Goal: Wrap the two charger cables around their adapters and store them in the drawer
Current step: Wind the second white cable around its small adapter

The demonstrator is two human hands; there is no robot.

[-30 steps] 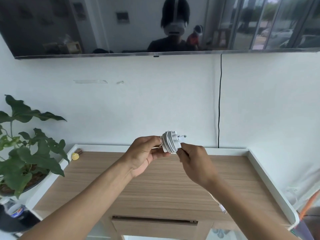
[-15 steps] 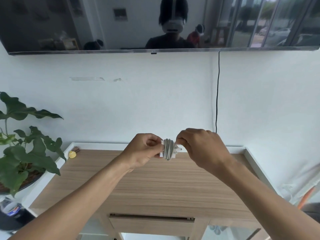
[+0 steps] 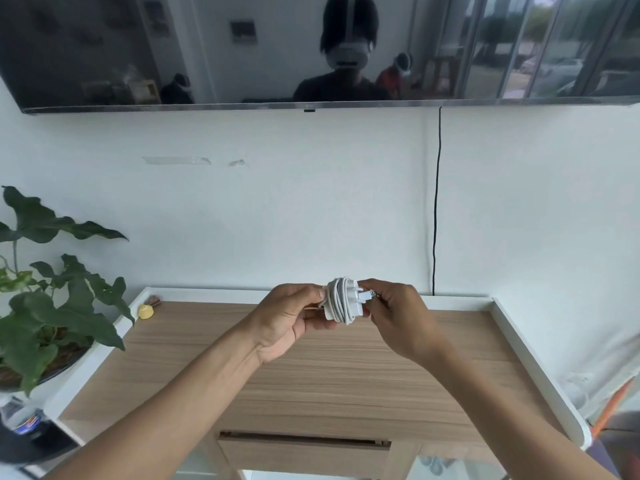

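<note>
A white charger adapter (image 3: pixel 343 299) with its white cable coiled around its body is held above the wooden cabinet top (image 3: pixel 311 368). My left hand (image 3: pixel 294 315) grips the adapter's left end, fingers curled round it. At the plug end, my right hand (image 3: pixel 394 313) pinches the cable's tip beside the prongs. A drawer front (image 3: pixel 304 452) with a slot handle sits below the cabinet top, at the bottom of the view. No second charger shows.
A potted plant (image 3: pixel 45 306) stands to the left. A small yellow object (image 3: pixel 145 311) lies at the cabinet's back left corner. A black cord (image 3: pixel 437 202) runs down the wall from the TV (image 3: pixel 311 46). A white raised rim (image 3: pixel 533 358) borders the top.
My right hand swung over the adapter and back down to its plug end, laying another turn of cable. The coil is fuller and the loose cable end has shortened.
</note>
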